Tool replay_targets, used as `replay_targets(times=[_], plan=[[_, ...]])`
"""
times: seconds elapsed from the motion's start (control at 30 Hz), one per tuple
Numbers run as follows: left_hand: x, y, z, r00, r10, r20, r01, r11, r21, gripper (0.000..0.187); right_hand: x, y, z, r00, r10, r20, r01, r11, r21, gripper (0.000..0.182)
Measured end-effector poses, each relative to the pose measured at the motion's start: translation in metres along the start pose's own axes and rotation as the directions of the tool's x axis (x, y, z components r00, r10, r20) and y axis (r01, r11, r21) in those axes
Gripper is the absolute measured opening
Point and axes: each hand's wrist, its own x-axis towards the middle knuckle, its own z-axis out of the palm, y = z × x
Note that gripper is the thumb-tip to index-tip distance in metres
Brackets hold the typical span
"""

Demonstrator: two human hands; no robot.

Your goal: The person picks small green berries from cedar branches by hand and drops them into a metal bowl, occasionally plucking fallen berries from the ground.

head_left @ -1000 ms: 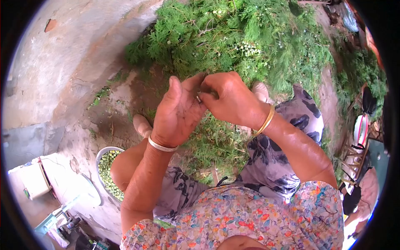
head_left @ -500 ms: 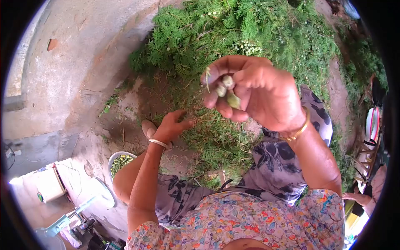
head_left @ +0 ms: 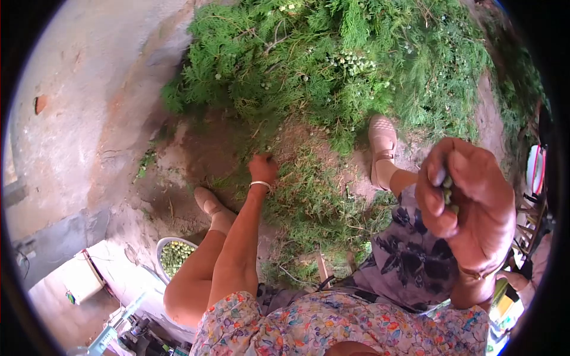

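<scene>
My right hand (head_left: pixel 466 202) is raised at the right, its fingers curled around a few small green cones (head_left: pixel 447 193), partly hidden by the fingers. Low over the littered ground, my left hand (head_left: pixel 264 168) has its fingers curled in. Whatever they hold, if anything, is hidden. In front of both hands lies a big heap of leafy evergreen branches (head_left: pixel 320 77); pale green cones (head_left: pixel 354 63) hang in a cluster on it. Loose green sprigs (head_left: pixel 314 207) cover the ground between my feet.
A round basin (head_left: pixel 161 242) with many green cones in it stands beside my left leg. A concrete wall (head_left: pixel 83 107) rises on the left. Another person's hand (head_left: pixel 513 279) shows at the right edge. A white box (head_left: pixel 77 276) sits at lower left.
My right hand has moved right and down, still with cones in it. My left hand has reached forward and right, its fingers now curled. The view has shifted, showing my right shoe.
</scene>
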Motion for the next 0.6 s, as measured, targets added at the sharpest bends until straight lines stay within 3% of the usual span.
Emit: replay_targets(times=[0.03,0.1,0.2,0.3,0.53,0.6], plan=[[0.009,-0.002,0.006,1.0,0.001,0.011,-0.001,1.0,-0.006,0.022,0.001,0.0,-0.002,1.0,0.008,-0.012,-0.008,0.999,-0.031,0.028],[0.026,-0.002,0.017,0.975,-0.155,-0.16,0.173,0.979,0.107,0.02,0.006,0.0,-0.002,0.998,0.033,-0.053,-0.036,0.998,-0.053,0.032],[0.043,-0.007,0.024,0.975,-0.204,-0.092,0.217,0.961,0.169,0.019,0.011,-0.001,0.005,0.985,0.072,-0.159,-0.092,0.988,-0.121,0.033],[0.047,-0.011,0.032,0.964,-0.209,-0.167,0.228,0.968,0.105,0.016,0.016,-0.003,0.007,0.976,0.112,-0.186,-0.139,0.98,-0.141,0.031],[0.024,0.004,0.038,0.967,-0.195,-0.162,0.205,0.978,0.048,0.006,0.018,-0.001,0.006,0.957,0.18,-0.229,-0.215,0.966,-0.141,0.03],[0.019,0.019,0.061,0.956,0.162,-0.245,-0.189,0.978,-0.091,0.002,0.018,-0.001,0.004,0.956,0.183,-0.231,-0.221,0.963,-0.152,0.03]])
